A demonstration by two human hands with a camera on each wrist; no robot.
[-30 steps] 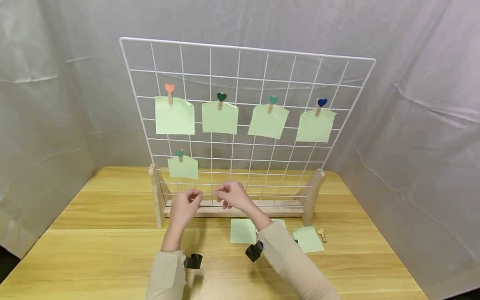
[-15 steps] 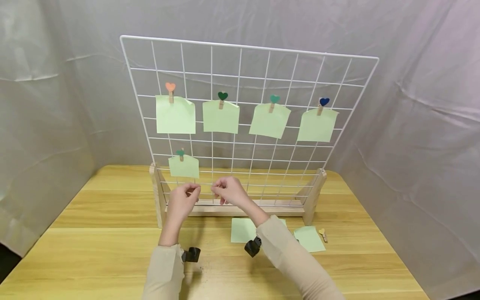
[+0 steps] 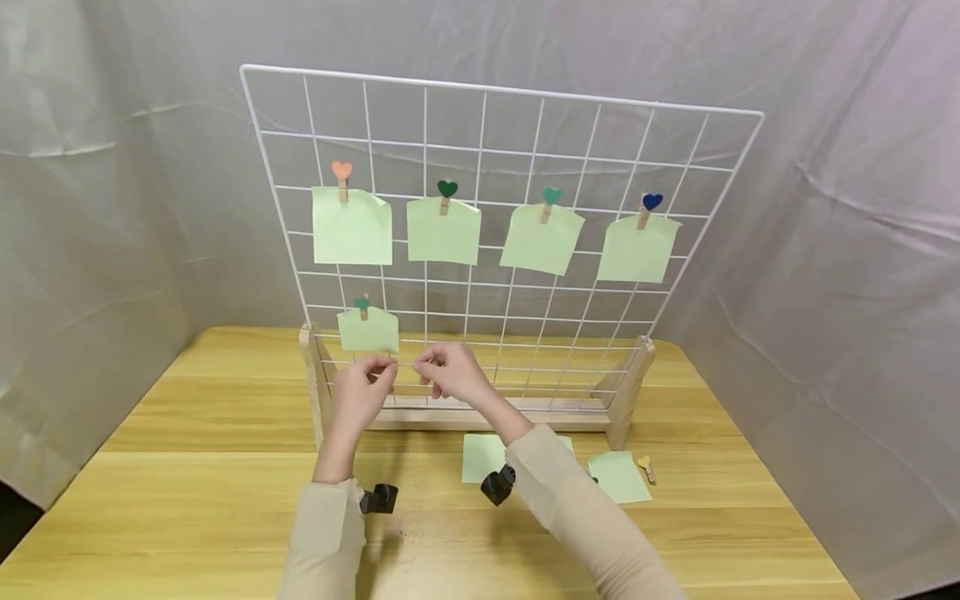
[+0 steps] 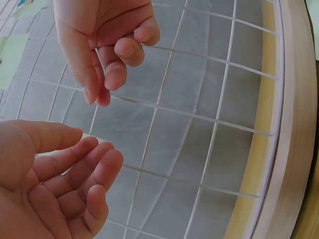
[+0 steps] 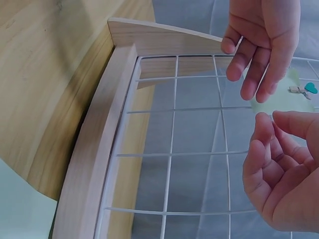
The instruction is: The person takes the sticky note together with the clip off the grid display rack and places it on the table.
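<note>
The pale green, four-sided paper note (image 3: 369, 332) hangs on the white wire grid (image 3: 426, 145) from a green heart-topped wooden clip (image 3: 362, 305), just above the left hand (image 3: 360, 393). It looks light and bendy; best pinch its edge softly. That hand and the right hand (image 3: 454, 375) have narrow grips, nothing seen inside.

Wire grid (image 3: 480, 86): white, rectangular, standing on its long edge.
Lower note (image 3: 368, 333): pale green paper, hanging at the grid's lower left, top corners sloping down.
Heart clip (image 3: 362, 306): small wooden peg with a teal-green heart, gripping the note's top edge.
</note>
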